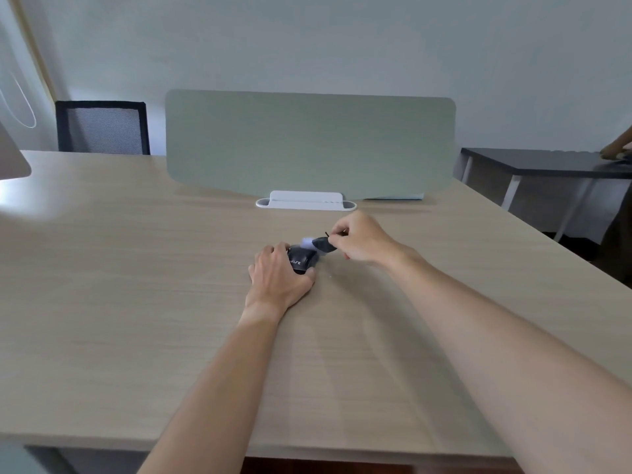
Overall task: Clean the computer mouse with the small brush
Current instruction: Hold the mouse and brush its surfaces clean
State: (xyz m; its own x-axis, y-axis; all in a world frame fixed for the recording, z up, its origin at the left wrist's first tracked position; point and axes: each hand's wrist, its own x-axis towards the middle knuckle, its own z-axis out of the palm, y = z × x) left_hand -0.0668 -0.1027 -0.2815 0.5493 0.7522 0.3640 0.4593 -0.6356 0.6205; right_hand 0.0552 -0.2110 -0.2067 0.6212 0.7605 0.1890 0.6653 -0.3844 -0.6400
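Note:
A black computer mouse with white lettering lies on the light wooden desk, near its middle. My left hand wraps around the mouse from the left and near side and holds it down. My right hand pinches a small brush with a black handle and pale bristles. The bristles are blurred and sit at the mouse's far top edge. Much of the mouse is hidden under my left fingers.
A grey-green divider panel in a white base stands behind the hands. A black mesh chair is at the far left. A dark table with another person's hand is at the right.

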